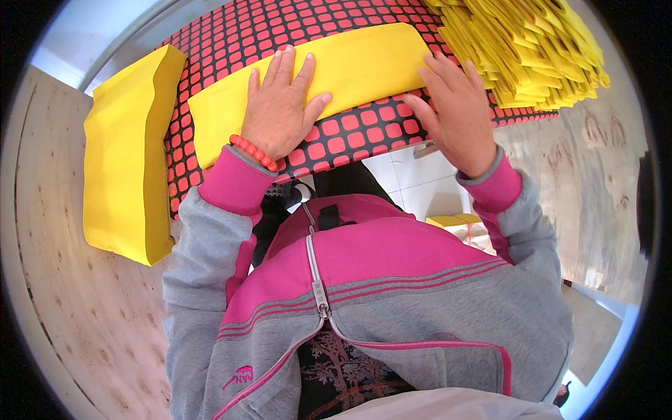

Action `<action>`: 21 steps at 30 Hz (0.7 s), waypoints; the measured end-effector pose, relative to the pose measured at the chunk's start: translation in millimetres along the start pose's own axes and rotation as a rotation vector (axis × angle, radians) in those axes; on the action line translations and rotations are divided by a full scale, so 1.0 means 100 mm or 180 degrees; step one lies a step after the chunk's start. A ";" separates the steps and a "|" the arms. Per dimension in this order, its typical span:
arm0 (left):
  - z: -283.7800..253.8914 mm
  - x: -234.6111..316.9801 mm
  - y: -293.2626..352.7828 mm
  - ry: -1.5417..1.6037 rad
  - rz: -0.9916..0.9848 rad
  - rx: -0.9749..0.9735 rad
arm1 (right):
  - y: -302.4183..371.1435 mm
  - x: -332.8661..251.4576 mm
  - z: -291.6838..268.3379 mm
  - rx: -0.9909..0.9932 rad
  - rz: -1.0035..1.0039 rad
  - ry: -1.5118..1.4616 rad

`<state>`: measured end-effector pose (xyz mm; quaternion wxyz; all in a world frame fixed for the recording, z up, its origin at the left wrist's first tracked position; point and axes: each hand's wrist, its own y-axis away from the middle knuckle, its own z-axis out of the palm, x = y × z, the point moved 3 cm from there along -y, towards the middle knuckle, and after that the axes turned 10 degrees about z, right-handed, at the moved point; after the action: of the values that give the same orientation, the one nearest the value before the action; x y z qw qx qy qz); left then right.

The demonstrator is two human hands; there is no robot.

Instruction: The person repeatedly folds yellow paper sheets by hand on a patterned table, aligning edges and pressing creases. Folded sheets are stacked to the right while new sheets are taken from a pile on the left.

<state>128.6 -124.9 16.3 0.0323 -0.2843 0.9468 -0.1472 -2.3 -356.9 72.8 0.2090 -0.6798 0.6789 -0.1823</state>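
Observation:
A long yellow folded piece of fabric or soft sheet (364,63) lies flat across the black cloth with red squares (350,129). My left hand (280,108) rests flat on its left half, fingers spread and pointing away from me. A red bead bracelet (253,152) circles that wrist. At the piece's right end is my right hand (455,112), fingers apart and thumb out, its fingertips at or just over the yellow edge. Nothing is held in either hand.
A neat stack of yellow pieces (126,154) stands at the left on the wooden surface (49,231). At the far right, a fanned heap of folded yellow pieces (525,52) overlaps the patterned cloth. Something yellow (453,220) shows lower down, past the table's front edge.

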 end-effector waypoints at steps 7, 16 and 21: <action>-0.03 -0.02 0.00 0.0234 0.0130 0.0094 | -0.67 -1.00 0.77 0.0153 -0.0958 -0.1043; -0.18 -0.65 0.57 -0.0337 -0.0772 -0.0145 | -0.59 0.12 1.21 -0.0198 -0.0254 0.0012; -0.21 -0.91 0.81 -0.0296 -0.1058 0.0009 | -0.38 0.65 1.11 -0.0192 0.0514 -0.0059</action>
<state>158.9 -5.7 9.9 0.0517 -0.4434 0.8840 -0.1385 89.8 -417.7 -3.1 0.2088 -0.6305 0.7347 -0.1380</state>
